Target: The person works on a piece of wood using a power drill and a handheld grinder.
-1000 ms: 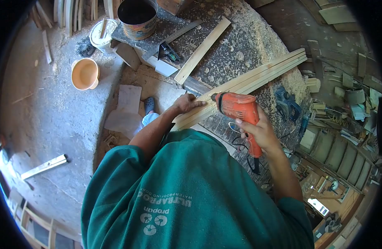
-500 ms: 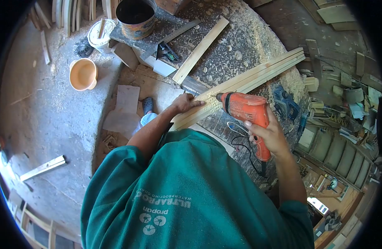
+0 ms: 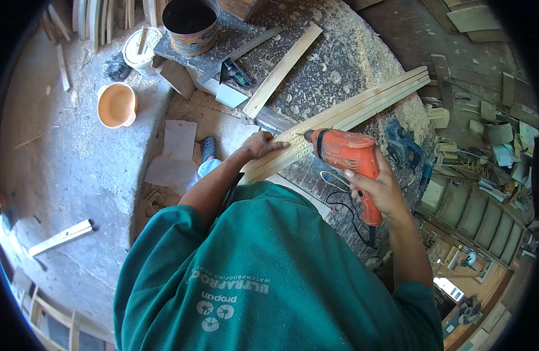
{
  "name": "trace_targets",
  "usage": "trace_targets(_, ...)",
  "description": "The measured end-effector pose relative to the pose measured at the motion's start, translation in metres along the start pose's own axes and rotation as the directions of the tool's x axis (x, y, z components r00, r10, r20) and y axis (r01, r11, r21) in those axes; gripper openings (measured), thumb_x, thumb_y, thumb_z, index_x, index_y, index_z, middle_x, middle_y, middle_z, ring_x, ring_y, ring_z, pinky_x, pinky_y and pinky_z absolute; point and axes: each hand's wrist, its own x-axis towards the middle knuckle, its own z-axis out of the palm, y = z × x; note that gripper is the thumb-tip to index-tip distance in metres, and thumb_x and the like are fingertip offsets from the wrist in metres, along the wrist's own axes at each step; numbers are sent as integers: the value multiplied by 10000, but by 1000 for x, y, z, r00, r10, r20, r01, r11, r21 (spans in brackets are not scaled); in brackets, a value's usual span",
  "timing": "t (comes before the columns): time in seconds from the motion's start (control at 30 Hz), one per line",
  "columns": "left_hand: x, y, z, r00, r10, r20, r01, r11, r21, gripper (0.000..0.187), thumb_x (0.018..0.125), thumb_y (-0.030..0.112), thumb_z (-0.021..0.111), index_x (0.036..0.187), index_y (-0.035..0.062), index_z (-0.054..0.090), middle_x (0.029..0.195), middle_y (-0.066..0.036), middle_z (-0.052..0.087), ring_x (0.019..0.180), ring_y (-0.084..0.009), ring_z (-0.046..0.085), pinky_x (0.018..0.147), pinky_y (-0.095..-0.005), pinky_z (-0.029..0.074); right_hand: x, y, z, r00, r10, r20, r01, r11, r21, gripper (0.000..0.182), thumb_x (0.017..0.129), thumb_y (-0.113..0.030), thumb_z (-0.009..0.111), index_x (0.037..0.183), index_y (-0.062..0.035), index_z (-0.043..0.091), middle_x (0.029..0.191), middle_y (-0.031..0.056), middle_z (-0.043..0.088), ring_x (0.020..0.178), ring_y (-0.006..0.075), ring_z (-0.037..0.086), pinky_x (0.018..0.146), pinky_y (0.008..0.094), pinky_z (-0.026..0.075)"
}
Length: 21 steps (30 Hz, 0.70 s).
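An orange power drill [image 3: 347, 153] is in my right hand [image 3: 382, 188], whose fingers wrap round its handle and body. Its chuck points left, over the long pale wooden strips [image 3: 363, 104] lying side by side across the dark workbench [image 3: 293, 88]. My left hand [image 3: 262, 145] presses on the strips near their lower left end, thumb lying along the wood, just left of the drill's tip. Wood shavings lie on the strips between hand and chuck. Whether the bit touches the wood is too small to tell.
A single wooden slat [image 3: 284, 70], a metal can [image 3: 191, 26], a white bucket [image 3: 142, 51] and a metal square [image 3: 246, 52] are on or by the bench. An orange bowl [image 3: 117, 105] stands at left. A blue power tool [image 3: 403, 143] sits right of the strips, and a cable hangs below the drill.
The drill and my right hand have shifted very slightly. My left hand stays in place on the strips.
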Motion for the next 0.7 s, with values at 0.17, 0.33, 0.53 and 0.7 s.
trace_targets(0.17,2,-2,1,1000,-1,9,1,1000,-19,792,762,739,636,1038,0,705,964,-189,706,898,-300,670,838,-407,495,1,-1,-1,1000,-6,6,7,1000,-12,647,807,-139,763,1352,-39,430,949,58,644,607,103,589,528,258,507)
trace_targets(0.33,-2,3,-2,1000,6,7,-6,999,-34,879,713,789,631,1050,-20,705,993,-233,700,930,-354,676,853,-426,500,4,1,-1,1000,-5,9,5,999,-32,649,796,-131,765,1349,-42,437,950,60,646,603,104,589,525,260,508)
trace_targets(0.53,-4,3,-3,1000,10,23,-9,1000,-25,873,720,790,622,1042,-17,703,989,-231,699,947,-354,673,860,-429,497,11,-2,-2,1000,15,23,-14,997,-81,652,782,-116,764,1343,-39,442,890,53,642,574,100,579,516,259,504)
trace_targets(0.7,-2,3,-4,1000,12,18,-12,1000,10,873,718,793,621,1042,-14,702,988,-231,698,948,-357,670,860,-431,497,17,6,0,1000,-1,29,4,996,-87,649,780,-107,763,1341,-38,445,867,49,638,570,96,576,499,257,491)
